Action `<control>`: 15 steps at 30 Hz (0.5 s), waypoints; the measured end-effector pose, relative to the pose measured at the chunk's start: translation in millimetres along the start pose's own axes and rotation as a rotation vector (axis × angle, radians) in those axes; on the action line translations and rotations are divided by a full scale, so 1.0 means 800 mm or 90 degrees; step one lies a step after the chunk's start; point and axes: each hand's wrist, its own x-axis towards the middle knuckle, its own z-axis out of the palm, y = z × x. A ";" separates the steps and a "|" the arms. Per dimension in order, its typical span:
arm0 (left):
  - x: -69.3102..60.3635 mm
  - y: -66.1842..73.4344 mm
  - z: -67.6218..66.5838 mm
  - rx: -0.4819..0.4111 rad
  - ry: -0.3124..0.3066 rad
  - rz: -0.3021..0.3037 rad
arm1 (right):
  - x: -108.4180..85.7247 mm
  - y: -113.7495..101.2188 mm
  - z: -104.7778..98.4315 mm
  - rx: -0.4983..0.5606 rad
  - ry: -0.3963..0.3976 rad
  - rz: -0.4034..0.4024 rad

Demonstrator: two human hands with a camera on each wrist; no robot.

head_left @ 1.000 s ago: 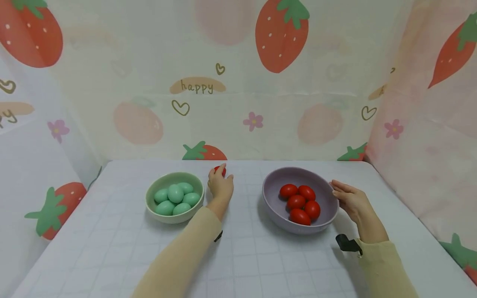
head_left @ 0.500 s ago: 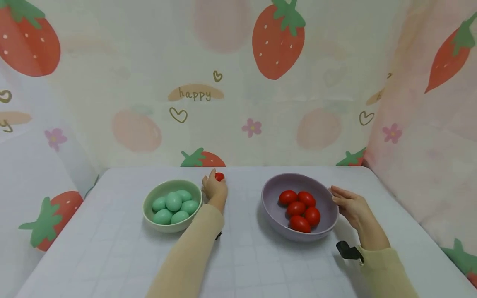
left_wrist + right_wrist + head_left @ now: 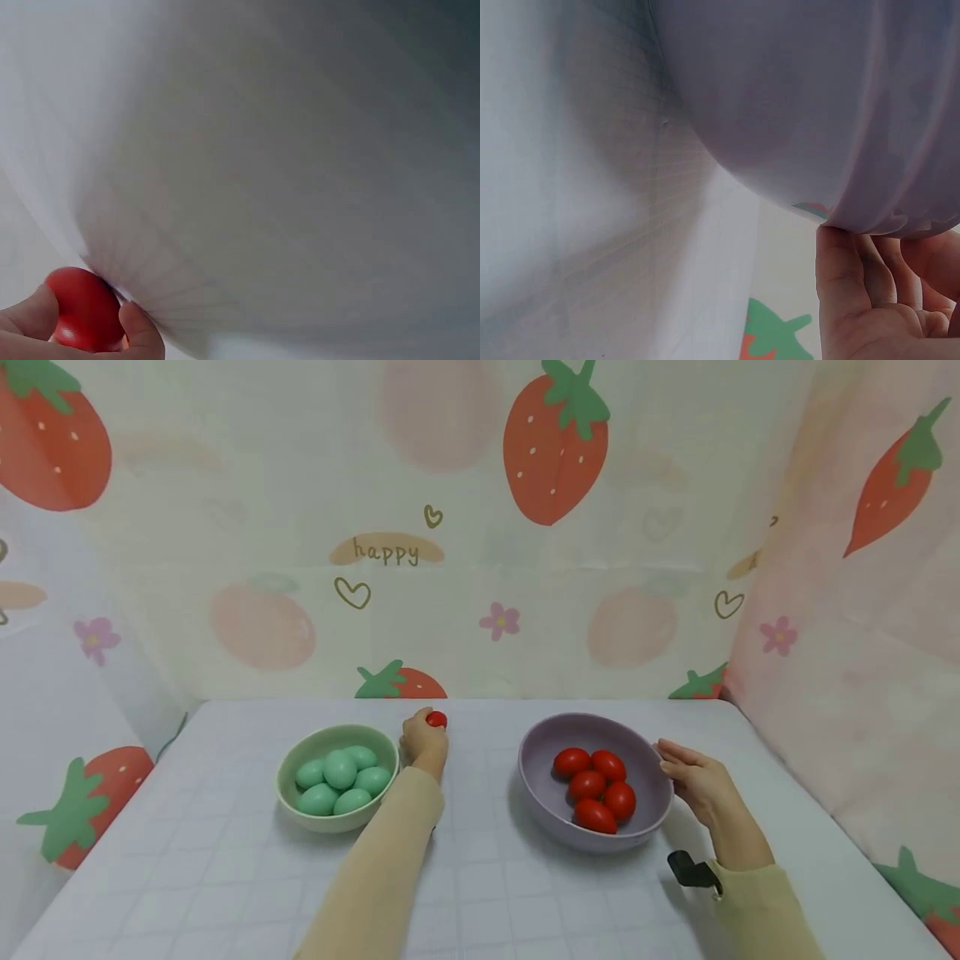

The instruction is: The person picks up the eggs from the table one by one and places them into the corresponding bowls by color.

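In the head view my left hand (image 3: 425,741) is at the far side of the table, just right of the light green bowl (image 3: 281,785). Between its thumb and fingers it pinches a red egg (image 3: 86,309), which the left wrist view shows close to the white tabletop. My right hand (image 3: 708,789) touches the outside of the purple bowl (image 3: 540,781) at its right edge. Its fingers (image 3: 840,262) lie against the outer wall near the rim, fairly straight. Several red eggs (image 3: 587,785) lie in the purple bowl. Several mint-green eggs (image 3: 341,770) fill the green bowl.
A white table (image 3: 480,893) with a faint grid holds both bowls, spaced apart. Behind it hangs a strawberry-printed cloth (image 3: 480,527), and cloth also lines both sides. A black strap piece (image 3: 692,870) sticks out at the right wrist.
My left hand has reached round the red egg and now pinches it, having moved slightly left. The right hand stays at the purple bowl. The head view has tilted a little.
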 end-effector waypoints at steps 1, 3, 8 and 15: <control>-0.001 0.000 0.000 -0.007 -0.004 -0.007 | 0.000 0.001 0.000 0.002 -0.001 -0.002; -0.005 0.000 -0.001 -0.016 -0.008 -0.019 | -0.001 0.002 -0.001 0.007 -0.003 -0.002; -0.017 0.003 -0.004 0.002 -0.032 -0.034 | -0.003 0.004 -0.001 0.000 -0.001 0.007; -0.027 0.012 -0.013 0.014 -0.073 -0.009 | -0.001 0.000 -0.001 0.001 0.003 0.002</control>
